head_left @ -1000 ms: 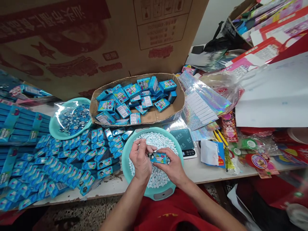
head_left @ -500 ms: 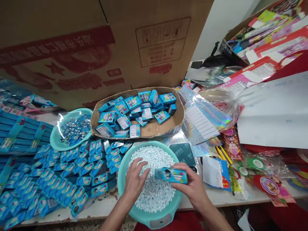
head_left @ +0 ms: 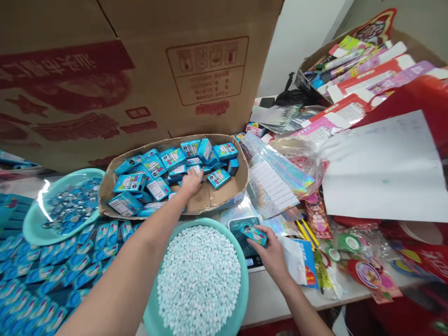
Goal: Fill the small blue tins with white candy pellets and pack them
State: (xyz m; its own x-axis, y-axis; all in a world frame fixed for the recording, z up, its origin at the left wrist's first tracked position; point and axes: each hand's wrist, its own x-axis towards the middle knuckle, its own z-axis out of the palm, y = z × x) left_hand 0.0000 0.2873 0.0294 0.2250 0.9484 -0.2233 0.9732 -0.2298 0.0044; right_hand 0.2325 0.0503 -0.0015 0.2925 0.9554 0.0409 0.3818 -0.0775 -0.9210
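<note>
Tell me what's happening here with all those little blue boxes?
A person is working with both bare hands. The right hand holds a small blue pack at the scale. The left hand reaches among the blue boxes in the cardboard tray; its grip is unclear. In front sits a bowl of small pale pieces.

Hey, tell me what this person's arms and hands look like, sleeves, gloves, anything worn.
The left forearm and right forearm are bare, with no sleeves in view. The left hand and right hand are ungloved. No watch or bracelet shows; I can't tell about rings.
</note>
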